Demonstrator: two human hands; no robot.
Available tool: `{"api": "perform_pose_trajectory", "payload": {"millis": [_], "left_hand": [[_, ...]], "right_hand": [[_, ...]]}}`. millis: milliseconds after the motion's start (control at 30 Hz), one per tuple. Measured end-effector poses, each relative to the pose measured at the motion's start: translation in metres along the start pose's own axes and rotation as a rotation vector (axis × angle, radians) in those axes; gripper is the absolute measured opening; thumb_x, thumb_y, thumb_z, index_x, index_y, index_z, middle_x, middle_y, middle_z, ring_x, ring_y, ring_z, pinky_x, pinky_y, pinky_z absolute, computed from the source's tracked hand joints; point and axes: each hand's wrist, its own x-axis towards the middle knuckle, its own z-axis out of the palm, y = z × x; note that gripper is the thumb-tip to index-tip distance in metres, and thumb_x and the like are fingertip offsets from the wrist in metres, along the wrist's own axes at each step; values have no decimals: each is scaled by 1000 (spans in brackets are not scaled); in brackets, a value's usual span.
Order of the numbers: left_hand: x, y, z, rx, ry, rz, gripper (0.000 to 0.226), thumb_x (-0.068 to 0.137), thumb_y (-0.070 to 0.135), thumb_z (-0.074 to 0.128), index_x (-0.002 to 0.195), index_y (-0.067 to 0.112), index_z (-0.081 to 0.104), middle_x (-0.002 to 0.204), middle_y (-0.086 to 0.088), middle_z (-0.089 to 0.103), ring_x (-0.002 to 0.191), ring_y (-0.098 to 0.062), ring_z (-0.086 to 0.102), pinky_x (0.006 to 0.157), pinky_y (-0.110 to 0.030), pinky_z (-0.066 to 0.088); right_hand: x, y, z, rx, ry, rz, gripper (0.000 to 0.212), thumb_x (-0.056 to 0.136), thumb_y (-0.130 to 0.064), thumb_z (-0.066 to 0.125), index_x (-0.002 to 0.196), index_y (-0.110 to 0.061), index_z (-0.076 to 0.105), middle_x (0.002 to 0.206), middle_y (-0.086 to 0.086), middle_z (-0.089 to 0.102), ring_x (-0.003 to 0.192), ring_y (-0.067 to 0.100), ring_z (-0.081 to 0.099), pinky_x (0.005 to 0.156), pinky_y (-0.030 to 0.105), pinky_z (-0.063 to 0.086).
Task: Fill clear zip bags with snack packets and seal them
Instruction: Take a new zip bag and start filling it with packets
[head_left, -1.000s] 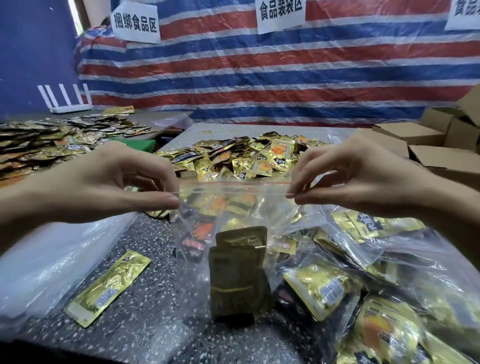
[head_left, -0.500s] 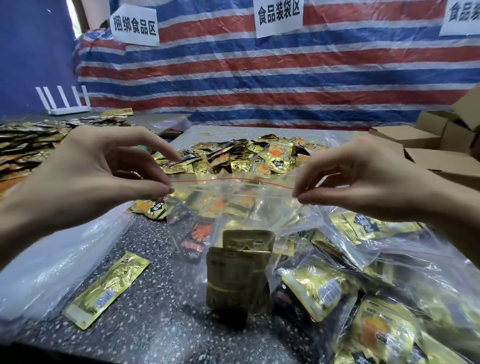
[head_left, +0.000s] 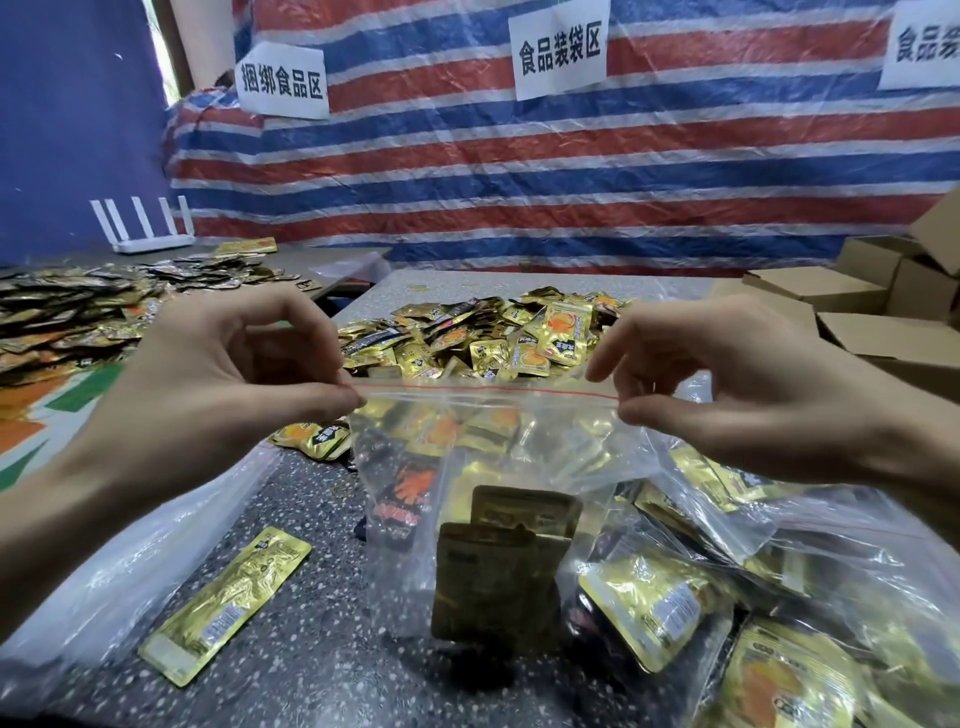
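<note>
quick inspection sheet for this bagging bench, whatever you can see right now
surface: dark speckled table, largely covered.
job's things: zip bag held upright, packets standing in its bottom; loose pile behind it; filled bags at right.
clutter: lone packet flat at front left; clear plastic along the left edge.
grippers: left hand pinches the bag's top left corner; right hand pinches the top right corner.
cables: nothing seen.
surroundings: striped tarp with signs; boxes at right; router far left.
</note>
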Motion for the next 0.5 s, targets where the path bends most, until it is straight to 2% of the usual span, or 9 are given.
{"api": "perform_pose_trajectory", "payload": {"millis": [67,133,200,267,333,433,500], "left_hand": [[-3,4,4,-29,6,2,32,53,22,88,79,18,70,76,-10,75,70,-25,75,67,-27,61],[-7,8,10,-56,6,0,28,58,23,83,81,16,69,79,-10,76,73,-25,75,70,-27,61],[-9,13,15,-70,6,0,31,58,25,84,82,15,69,81,-10,76,77,-24,76,72,-27,61],[-10,18,19,-70,2,10,36,57,24,91,82,13,68,82,-9,76,79,-24,75,73,-27,61],[-10,20,22,-59,0,33,31,61,19,90,80,11,67,83,-9,76,78,-23,75,73,-29,61],[-10,20,21,-19,13,56,23,66,7,83,81,13,67,82,-8,76,76,-20,75,70,-27,61],[-11,19,20,2,12,62,20,68,6,79,82,16,68,82,-7,76,75,-18,74,69,-24,60]], "right_hand": [[2,-6,-2,-15,-56,-3,20,84,-34,68,104,-35,68,87,-16,68,86,6,65,74,28,53],[11,-17,1,-41,-116,-3,35,80,-62,57,107,-40,67,100,-24,66,97,-4,61,77,25,54],[25,-30,12,-51,-101,-55,50,80,-73,50,114,-40,64,112,-26,63,104,-11,55,87,20,50],[42,-44,25,-66,-87,-126,56,82,-68,57,125,-32,60,125,-21,59,109,-11,51,93,11,44],[58,-55,37,-76,-119,-168,51,86,-57,65,126,-26,61,127,-14,61,110,-5,53,93,12,45],[72,-63,46,2,-137,-197,26,90,-38,71,103,-16,74,100,-8,73,90,0,66,82,27,56],[76,-63,49,51,-131,-191,19,89,-32,74,93,-14,76,89,-6,75,81,1,68,76,29,58]]}}
